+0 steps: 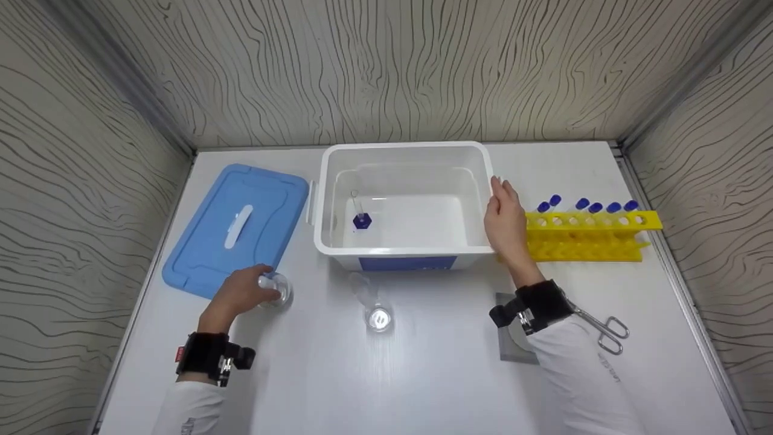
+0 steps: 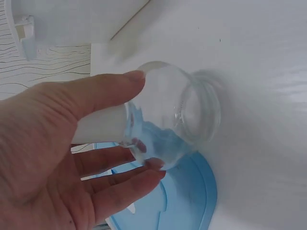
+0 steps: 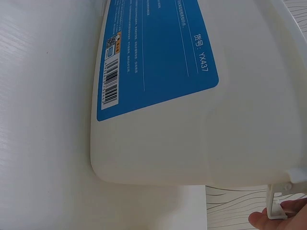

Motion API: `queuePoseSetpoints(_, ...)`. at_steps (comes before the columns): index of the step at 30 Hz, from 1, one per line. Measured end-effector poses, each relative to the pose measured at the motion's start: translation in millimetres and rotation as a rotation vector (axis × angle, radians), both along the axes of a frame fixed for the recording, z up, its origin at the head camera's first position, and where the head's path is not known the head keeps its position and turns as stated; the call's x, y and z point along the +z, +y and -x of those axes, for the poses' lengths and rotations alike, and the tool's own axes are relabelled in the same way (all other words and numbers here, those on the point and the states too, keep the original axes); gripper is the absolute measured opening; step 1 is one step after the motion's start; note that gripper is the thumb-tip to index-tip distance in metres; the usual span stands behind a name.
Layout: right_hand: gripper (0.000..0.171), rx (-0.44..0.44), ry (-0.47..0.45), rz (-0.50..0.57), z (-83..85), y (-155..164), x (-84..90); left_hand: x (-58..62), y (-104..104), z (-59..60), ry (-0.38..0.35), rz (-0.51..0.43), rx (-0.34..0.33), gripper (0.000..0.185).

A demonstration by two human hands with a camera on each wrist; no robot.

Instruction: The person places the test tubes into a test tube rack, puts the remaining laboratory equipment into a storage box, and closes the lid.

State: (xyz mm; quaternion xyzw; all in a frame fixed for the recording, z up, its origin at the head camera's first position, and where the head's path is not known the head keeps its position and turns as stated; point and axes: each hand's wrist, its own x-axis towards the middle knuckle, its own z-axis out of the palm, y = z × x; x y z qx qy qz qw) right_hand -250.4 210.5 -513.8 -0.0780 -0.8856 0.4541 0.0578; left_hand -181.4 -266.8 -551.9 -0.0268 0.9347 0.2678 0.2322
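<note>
My left hand [image 1: 241, 292] grips a small clear glass jar [image 1: 276, 288] on the white table, just in front of the blue lid [image 1: 237, 226]. In the left wrist view the thumb and fingers curl round the jar [image 2: 175, 122], whose open mouth faces away from the palm. My right hand [image 1: 506, 222] lies flat with straight fingers against the right wall of the white plastic tub [image 1: 404, 154]. The right wrist view shows the tub's wall [image 3: 201, 124] with its blue label and a fingertip [image 3: 280, 218] at the handle clip. A small blue-based flask [image 1: 361, 216] stands inside the tub.
A clear glass flask [image 1: 377, 311] stands in front of the tub. A yellow rack [image 1: 589, 235] with several blue-capped tubes is to the right. A grey square mat [image 1: 513, 338] and metal tongs [image 1: 604, 329] lie by my right forearm. Patterned walls enclose the table.
</note>
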Motion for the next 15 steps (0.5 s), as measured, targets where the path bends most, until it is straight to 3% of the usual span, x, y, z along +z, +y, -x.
queuePoseSetpoints(9,0.048,-0.008,-0.004,0.007,0.8,-1,-0.1,-9.3,9,12.5,0.052,-0.06,0.084,0.063)
queuePoseSetpoints(15,0.048,-0.009,0.001,0.013,0.3,0,0.2,-21.9,15,19.0,0.148,-0.139,0.138,0.059)
